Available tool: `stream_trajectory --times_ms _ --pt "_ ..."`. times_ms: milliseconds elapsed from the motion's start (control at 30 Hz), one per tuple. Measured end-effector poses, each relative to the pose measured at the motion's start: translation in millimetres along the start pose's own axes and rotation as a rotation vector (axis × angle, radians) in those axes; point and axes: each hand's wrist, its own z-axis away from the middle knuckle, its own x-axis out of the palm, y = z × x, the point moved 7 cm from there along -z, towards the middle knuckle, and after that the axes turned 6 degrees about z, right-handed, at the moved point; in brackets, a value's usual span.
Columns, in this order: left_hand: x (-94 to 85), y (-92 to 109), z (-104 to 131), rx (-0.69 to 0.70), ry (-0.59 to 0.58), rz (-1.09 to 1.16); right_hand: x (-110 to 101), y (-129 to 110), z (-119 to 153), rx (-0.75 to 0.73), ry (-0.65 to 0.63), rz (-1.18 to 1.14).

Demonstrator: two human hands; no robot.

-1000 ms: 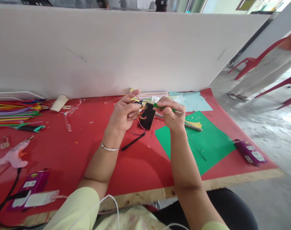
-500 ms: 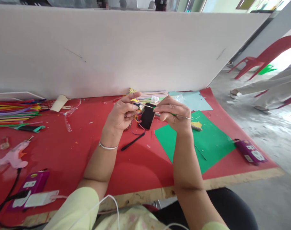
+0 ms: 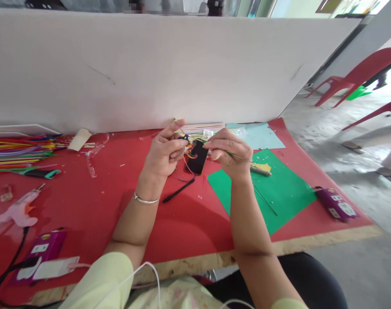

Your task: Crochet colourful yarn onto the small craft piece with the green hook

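My left hand (image 3: 161,154) is closed in a pinch on a small, dark blue and multicoloured yarn piece (image 3: 184,137). A thin reddish strand runs by its raised index finger. In my right hand (image 3: 234,154), the fingers wrap round a slim crochet hook (image 3: 242,159) with a green grip and a metal shaft; its tip points toward the yarn piece, and whether the two touch is too small to tell. Below and between both hands lies a black phone (image 3: 198,159). Orange and purple strands hang near it, and a black strap (image 3: 178,191) lies just in front.
A green sheet (image 3: 279,193) lies to the right, bearing a thin rod and a yellow scrap. Purple power strips (image 3: 337,204) sit at both sides. On the left are a pink glue gun (image 3: 19,208) and coloured pipe cleaners (image 3: 21,150). A white panel (image 3: 182,68) stands behind.
My right hand has shifted slightly left with the crochet hook. The left index finger has lifted, and a reddish strand now shows by it. A person's legs at the right have moved farther right.
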Motion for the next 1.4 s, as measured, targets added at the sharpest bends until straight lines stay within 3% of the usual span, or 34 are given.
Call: stream_trajectory --times_ms 233,767,1033,1233,1400 --pt "3.9 -7.6 -0.2 -0.077 -0.001 0.043 3.0 4.9 4.5 -0.006 0.019 -0.029" --pt "-1.6 -0.4 -1.2 -0.027 0.04 -0.024 2.4 -0.3 4.0 -0.094 -0.002 0.083" --pt "-6.3 1.8 -3.4 -0.017 0.078 -0.009 -0.1 -1.3 1.2 -0.039 -0.043 0.058" --pt "-5.9 -0.1 -1.9 -0.03 0.08 -0.03 -5.3 0.7 1.9 0.08 -0.043 -0.064" --pt "-3.6 -6.5 -0.7 -0.081 0.041 -0.036 -10.1 1.7 2.6 0.133 -0.023 -0.135"
